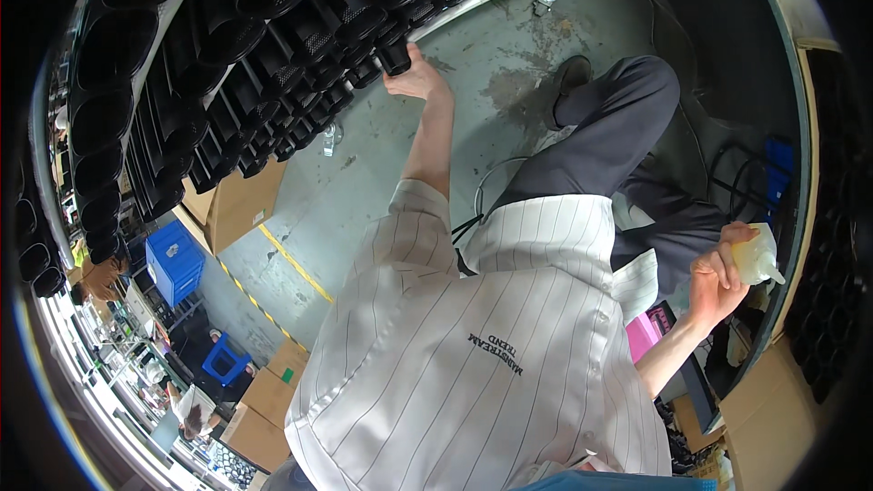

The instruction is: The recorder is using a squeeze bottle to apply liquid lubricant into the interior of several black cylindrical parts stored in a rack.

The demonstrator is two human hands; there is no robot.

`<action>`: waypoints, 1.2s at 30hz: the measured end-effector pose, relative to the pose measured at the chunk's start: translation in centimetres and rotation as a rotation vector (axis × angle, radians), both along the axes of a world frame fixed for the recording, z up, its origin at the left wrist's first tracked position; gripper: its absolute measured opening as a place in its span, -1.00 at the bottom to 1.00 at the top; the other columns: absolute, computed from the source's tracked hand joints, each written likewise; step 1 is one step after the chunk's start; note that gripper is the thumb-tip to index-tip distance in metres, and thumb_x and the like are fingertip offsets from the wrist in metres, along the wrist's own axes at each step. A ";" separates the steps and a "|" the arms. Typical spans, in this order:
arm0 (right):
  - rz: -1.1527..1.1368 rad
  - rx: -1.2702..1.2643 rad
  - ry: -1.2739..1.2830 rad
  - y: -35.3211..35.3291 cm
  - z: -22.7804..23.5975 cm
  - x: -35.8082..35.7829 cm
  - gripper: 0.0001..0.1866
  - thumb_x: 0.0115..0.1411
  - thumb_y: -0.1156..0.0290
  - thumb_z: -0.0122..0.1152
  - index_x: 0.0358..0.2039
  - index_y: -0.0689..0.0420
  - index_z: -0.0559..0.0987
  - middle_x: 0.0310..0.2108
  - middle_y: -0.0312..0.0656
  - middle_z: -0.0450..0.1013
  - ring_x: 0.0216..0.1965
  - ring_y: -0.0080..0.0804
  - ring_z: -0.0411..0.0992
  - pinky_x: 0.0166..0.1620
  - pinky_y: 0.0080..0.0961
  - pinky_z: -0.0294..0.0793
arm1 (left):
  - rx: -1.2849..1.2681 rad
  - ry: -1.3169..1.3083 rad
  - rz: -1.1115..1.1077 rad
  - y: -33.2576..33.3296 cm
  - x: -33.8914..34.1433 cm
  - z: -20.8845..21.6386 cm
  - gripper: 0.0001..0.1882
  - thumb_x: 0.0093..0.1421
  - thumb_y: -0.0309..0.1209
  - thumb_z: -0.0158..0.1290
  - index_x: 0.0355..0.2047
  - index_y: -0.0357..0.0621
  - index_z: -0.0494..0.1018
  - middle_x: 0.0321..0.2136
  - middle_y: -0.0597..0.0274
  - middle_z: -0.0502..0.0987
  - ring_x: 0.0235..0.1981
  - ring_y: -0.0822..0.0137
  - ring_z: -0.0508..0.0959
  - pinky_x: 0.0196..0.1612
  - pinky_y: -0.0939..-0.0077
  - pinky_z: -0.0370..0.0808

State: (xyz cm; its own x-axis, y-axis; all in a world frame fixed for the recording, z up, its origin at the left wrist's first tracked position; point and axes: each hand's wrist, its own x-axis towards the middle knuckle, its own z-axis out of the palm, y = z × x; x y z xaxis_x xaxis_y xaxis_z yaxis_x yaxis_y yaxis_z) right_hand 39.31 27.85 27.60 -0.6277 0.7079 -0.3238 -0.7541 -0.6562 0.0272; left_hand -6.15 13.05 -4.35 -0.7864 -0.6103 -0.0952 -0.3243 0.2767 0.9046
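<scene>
black cup (394,58) in left hand (416,82)

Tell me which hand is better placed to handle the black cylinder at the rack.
Left. The left hand is already closed on the black cylinder at the rack; the right hand is far off, holding a squeeze bottle.

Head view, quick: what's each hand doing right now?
Left hand: closed on a black cylindrical part at the rack.
Right hand: closed around a whitish squeeze bottle.
</scene>
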 end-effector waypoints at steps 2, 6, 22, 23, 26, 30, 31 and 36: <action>-0.008 -0.006 0.003 -0.2 -0.2 0.0 -0.53 0.24 0.51 0.07 0.17 0.21 0.27 0.02 -0.05 0.49 -0.66 -0.56 0.26 -0.55 -0.63 0.24 | 0.041 -0.008 0.039 0.2 -0.4 0.3 -0.25 0.04 -0.09 0.33 -0.02 -0.40 0.22 -0.11 -0.19 0.35 -0.12 0.00 0.46 0.04 0.27 0.44; -0.016 -0.022 0.019 -0.4 -0.3 0.2 -0.54 0.25 0.50 0.04 0.17 0.23 0.30 0.02 -0.05 0.49 -0.65 -0.57 0.26 -0.55 -0.63 0.23 | 0.075 -0.057 0.035 0.9 -1.8 3.8 -0.26 0.12 -0.08 0.26 0.07 -0.36 0.19 -0.03 -0.17 0.32 -0.06 0.05 0.46 0.08 0.31 0.43; -0.589 0.467 -0.859 2.1 2.7 4.1 -0.51 0.18 0.32 0.27 0.07 0.25 0.40 0.01 0.05 0.50 -0.35 -0.38 0.51 -0.50 -0.67 0.50 | 0.435 0.323 -1.698 16.2 17.3 32.1 -0.57 0.36 -0.43 0.04 0.21 -0.23 0.33 0.10 0.05 0.43 0.02 0.19 0.53 0.15 0.31 0.49; -0.628 0.500 -0.946 2.1 2.6 4.5 -0.51 0.16 0.35 0.30 0.05 0.25 0.40 -0.03 0.02 0.51 -0.34 -0.39 0.51 -0.46 -0.67 0.51 | 0.444 0.430 -1.836 18.0 18.6 35.2 -0.63 0.34 -0.48 0.05 0.15 -0.24 0.41 0.06 0.08 0.47 0.01 0.20 0.54 0.14 0.31 0.50; -0.750 0.564 -1.252 1.1 1.5 6.2 -0.52 0.10 0.43 0.39 0.01 0.24 0.43 -0.13 -0.08 0.53 -0.30 -0.44 0.51 -0.37 -0.66 0.53 | 0.249 0.876 -2.021 25.2 23.9 44.0 -0.72 0.31 -0.49 0.09 0.02 -0.24 0.53 -0.08 0.06 0.59 -0.06 0.26 0.58 0.10 0.42 0.49; -0.728 0.537 -1.221 -0.4 1.6 6.8 -0.51 0.07 0.45 0.42 -0.01 0.22 0.43 -0.19 -0.12 0.51 -0.30 -0.44 0.51 -0.29 -0.61 0.55 | 0.237 0.849 -1.941 34.3 29.5 54.5 -0.47 0.27 -0.09 0.15 0.01 -0.33 0.52 -0.02 -0.03 0.59 0.00 0.19 0.58 0.08 0.40 0.48; -0.729 0.514 -1.242 -0.8 1.5 7.3 -0.51 0.06 0.46 0.43 -0.02 0.22 0.43 -0.21 -0.13 0.50 -0.29 -0.45 0.50 -0.26 -0.60 0.56 | 0.150 0.869 -1.911 37.4 29.7 55.7 -0.37 0.24 0.02 0.14 0.03 -0.35 0.51 0.00 -0.07 0.58 0.03 0.14 0.57 0.09 0.39 0.48; -0.770 0.584 -1.317 -1.8 1.1 8.7 -0.53 0.09 0.45 0.40 -0.01 0.22 0.43 -0.20 -0.09 0.50 -0.33 -0.42 0.51 -0.38 -0.61 0.55 | -0.340 0.629 -2.133 45.7 30.8 58.9 -0.26 0.18 0.05 0.18 0.03 -0.51 0.48 -0.08 -0.06 0.62 -0.11 0.19 0.63 -0.02 0.51 0.53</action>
State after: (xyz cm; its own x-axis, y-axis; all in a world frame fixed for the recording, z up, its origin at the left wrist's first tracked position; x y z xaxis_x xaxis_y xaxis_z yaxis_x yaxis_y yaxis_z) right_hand 47.99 26.03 28.69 0.3889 0.9169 0.0901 -0.1892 0.1752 -0.9662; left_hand 24.63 58.71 54.59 0.0129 0.9699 0.2434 0.7844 -0.1608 0.5991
